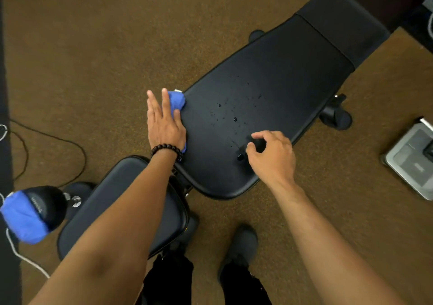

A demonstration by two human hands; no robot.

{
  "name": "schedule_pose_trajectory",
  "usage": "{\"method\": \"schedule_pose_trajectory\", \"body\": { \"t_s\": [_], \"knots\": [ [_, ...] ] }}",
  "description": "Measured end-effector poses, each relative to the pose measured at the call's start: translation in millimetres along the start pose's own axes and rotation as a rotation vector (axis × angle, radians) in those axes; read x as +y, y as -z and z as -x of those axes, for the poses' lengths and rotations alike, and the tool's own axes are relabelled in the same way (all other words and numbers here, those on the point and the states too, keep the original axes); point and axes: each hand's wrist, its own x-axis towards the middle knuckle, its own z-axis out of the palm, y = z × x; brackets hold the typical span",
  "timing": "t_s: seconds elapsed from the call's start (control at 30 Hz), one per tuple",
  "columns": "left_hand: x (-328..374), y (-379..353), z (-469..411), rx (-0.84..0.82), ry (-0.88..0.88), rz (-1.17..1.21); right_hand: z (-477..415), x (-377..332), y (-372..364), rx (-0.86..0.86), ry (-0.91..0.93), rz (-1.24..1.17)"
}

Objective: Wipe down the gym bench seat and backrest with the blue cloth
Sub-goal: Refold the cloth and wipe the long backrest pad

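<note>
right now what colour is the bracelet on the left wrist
The bracelet is a string of dark, near-black round beads; the head view shows it best.

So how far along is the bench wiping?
Early on. Nothing looks finished: droplets dot the backrest. In hand: the left hand presses the blue cloth at the backrest's edge. Left: that wet middle, the rest of the backrest, and the seat.

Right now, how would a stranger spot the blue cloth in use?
Find the long black backrest pad. On its left edge, the blue cloth lies under the flat left hand. The other blue fabric wraps a black object, untouched.
</note>
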Motion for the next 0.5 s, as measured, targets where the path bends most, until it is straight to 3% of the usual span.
{"method": "schedule_pose_trajectory", "body": {
  "t_s": [0.1,0.17,0.5],
  "knots": [
    [12,-2,-10,0.042,0.188,0.054,-4,9,2,0.005,-0.025,-0.007],
    [25,-7,-4,0.033,0.182,-0.002,-3,17,4,0.013,-0.046,-0.022],
    [97,-68,140,-0.251,-0.611,-0.216,0,34,15,0.076,-0.115,-0.098]
  ]
}}
